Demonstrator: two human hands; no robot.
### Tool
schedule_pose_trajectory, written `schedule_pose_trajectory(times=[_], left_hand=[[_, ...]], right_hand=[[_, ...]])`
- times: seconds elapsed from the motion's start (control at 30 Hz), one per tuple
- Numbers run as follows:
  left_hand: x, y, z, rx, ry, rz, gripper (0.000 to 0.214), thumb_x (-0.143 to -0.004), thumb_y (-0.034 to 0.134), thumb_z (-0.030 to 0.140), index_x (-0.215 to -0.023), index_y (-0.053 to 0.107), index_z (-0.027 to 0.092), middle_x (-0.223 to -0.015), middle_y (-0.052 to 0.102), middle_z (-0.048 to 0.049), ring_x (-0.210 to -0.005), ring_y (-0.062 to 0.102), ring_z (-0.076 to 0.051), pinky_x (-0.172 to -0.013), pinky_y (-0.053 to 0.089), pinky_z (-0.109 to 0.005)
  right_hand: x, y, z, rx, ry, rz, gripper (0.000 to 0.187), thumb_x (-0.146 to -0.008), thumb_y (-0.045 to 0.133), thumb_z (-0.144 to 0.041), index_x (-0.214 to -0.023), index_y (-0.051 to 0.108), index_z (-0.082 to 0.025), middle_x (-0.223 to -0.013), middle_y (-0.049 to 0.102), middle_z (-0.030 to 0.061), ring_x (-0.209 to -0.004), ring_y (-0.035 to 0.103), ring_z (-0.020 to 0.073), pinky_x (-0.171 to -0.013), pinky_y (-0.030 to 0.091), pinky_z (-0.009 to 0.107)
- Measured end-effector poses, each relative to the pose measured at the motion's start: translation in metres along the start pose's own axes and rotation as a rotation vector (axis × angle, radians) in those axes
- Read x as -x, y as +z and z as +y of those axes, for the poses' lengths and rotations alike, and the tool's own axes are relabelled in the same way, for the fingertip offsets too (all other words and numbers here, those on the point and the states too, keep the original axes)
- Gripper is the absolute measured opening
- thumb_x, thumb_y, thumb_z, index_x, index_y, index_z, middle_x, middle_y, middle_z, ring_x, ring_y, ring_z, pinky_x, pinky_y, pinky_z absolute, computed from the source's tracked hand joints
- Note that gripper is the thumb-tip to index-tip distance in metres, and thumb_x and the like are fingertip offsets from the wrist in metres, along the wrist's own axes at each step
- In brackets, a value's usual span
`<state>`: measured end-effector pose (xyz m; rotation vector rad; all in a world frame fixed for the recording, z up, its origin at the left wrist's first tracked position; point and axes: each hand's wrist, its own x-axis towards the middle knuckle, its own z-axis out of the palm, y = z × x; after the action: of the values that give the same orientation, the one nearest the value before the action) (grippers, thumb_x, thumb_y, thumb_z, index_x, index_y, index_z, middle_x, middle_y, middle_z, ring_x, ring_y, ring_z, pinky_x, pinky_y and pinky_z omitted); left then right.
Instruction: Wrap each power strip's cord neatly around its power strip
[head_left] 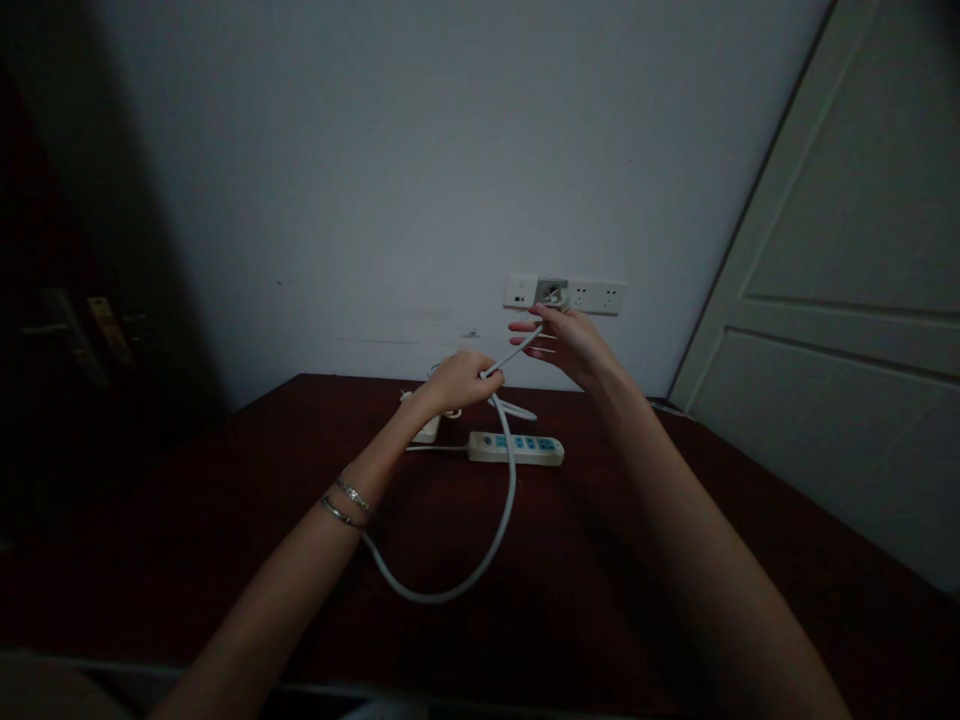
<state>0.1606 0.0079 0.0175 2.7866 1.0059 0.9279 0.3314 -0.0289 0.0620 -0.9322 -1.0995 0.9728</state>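
Left fingers [480, 378] closed around white cable [501, 520], right fingers [525, 327] spread open just below wall socket [564, 294], power strip [516, 448] near counter [225, 520] back edge, bare surface either side.

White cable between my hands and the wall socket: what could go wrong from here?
1. The left hand grips the white round cable running straight to the plug at the white wall socket panel; a tug could strain it.
2. The right hand has fingers close under that plug; whether it is fully seated cannot be told.
3. Pulling the loop might drag the white power strip across the dark red table.
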Motion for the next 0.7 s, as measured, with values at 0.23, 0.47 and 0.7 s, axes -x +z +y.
schedule_pose_trajectory(times=[0.23,0.47,0.7], left_hand=[[-0.011,-0.005,-0.006,0.014,0.025,0.007,0.032,-0.078,0.042,0.031,-0.053,0.053,0.015,-0.048,0.039,0.0024,-0.049,0.035,-0.009,-0.049,0.022,-0.024],[-0.015,0.002,-0.013,-0.06,0.074,-0.017,0.032,-0.079,0.043,0.034,-0.055,0.054,0.015,-0.046,0.036,0.0035,-0.045,0.03,-0.008,-0.049,0.018,-0.025],[-0.009,0.016,-0.021,-0.079,0.086,-0.106,0.033,-0.081,0.043,0.033,-0.058,0.058,0.015,-0.045,0.04,0.003,-0.044,0.032,-0.008,-0.049,0.02,-0.024]], right_hand=[[0.003,-0.009,-0.001,-0.052,0.011,-0.12,0.024,-0.077,0.056,-0.011,-0.098,0.049,-0.021,-0.08,0.071,0.0057,-0.075,0.066,0.019,-0.076,0.051,0.036],[-0.004,-0.024,0.007,0.077,-0.066,-0.214,0.036,-0.074,0.064,-0.02,-0.105,0.047,-0.022,-0.086,0.072,0.0054,-0.08,0.067,0.0187,-0.082,0.051,0.038],[-0.013,-0.031,0.029,0.129,0.023,-0.215,0.031,-0.079,0.06,-0.016,-0.107,0.047,-0.02,-0.09,0.072,0.0072,-0.07,0.068,0.0154,-0.074,0.056,0.033]])
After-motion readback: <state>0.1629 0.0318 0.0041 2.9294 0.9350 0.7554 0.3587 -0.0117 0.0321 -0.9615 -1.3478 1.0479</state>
